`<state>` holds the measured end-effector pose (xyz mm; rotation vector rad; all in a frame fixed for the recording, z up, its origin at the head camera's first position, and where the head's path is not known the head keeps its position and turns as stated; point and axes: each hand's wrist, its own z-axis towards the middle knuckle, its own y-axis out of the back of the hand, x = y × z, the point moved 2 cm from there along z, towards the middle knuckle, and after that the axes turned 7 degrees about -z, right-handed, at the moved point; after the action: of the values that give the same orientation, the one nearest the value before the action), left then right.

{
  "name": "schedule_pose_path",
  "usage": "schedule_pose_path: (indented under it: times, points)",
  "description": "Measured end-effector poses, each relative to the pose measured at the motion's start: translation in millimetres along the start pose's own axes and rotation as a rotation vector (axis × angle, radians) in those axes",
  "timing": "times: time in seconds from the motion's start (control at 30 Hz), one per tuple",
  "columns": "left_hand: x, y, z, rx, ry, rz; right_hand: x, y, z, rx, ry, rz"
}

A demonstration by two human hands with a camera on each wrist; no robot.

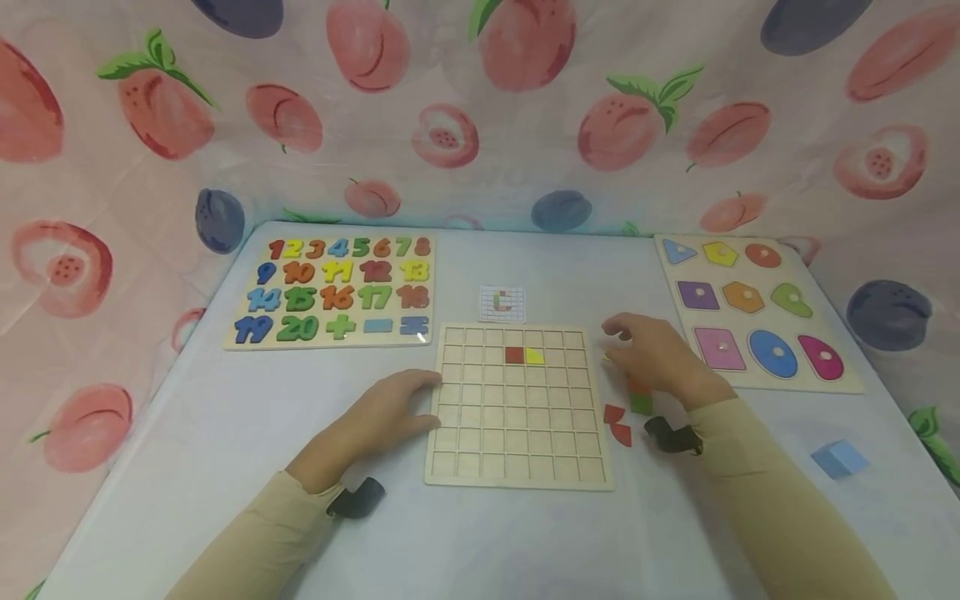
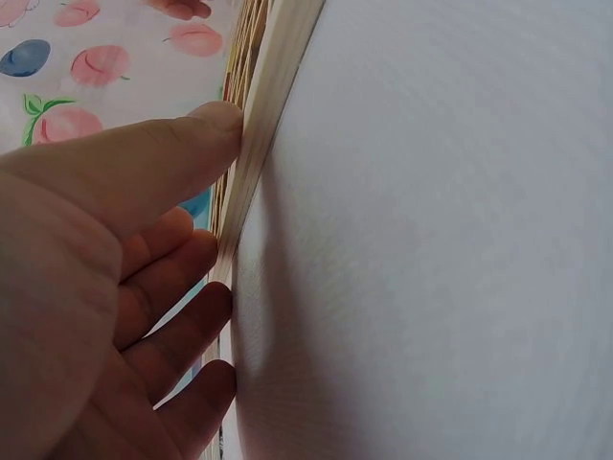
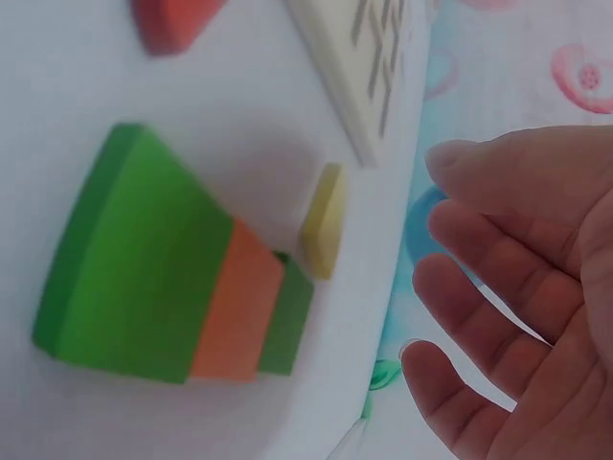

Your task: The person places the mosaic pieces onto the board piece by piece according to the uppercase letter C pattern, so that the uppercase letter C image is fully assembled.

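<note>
While the relaxed left hand touches the gridded board, the loose-fingered right hand hovers.

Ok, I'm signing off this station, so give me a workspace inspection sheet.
Surface: smooth white tabletop.
Job's things: square wooden grid board bearing a red square tile and a yellow cut-corner tile; loose red, green, orange and yellow pieces to its right; small white card beyond it.
Clutter: wooden number puzzle, wooden shape puzzle, pale-blue block.
Hands: left hand at the board's left edge; right hand near the loose pieces, apparently holding nothing.
Cables: nothing seen.
Surroundings: pink peach-printed backdrop.
</note>
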<state>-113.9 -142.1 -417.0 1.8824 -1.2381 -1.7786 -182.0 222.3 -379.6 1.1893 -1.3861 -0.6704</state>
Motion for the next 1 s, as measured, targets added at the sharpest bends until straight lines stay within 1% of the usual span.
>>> schedule_pose_path:
  times: [0.27, 0.47, 0.67, 1.0]
  points:
    - [0.9, -1.3, -0.3, 0.005, 0.014, -0.003, -11.5, -6.2, 0.1, 0.036, -0.062, 0.009]
    - [0.6, -0.8, -0.2, 0.001, -0.001, 0.004, -17.5, -9.6, -0.7, 0.050, -0.089, -0.013]
    - [0.7, 0.2, 0.7, -0.005, -0.015, 0.014, -17.4, -11.2, -0.5, 0.056, -0.086, -0.034]
    - [0.6, 0.1, 0.3, -0.003, 0.006, 0.002, -16.9, -16.2, 2.9, 0.034, -0.051, -0.067]
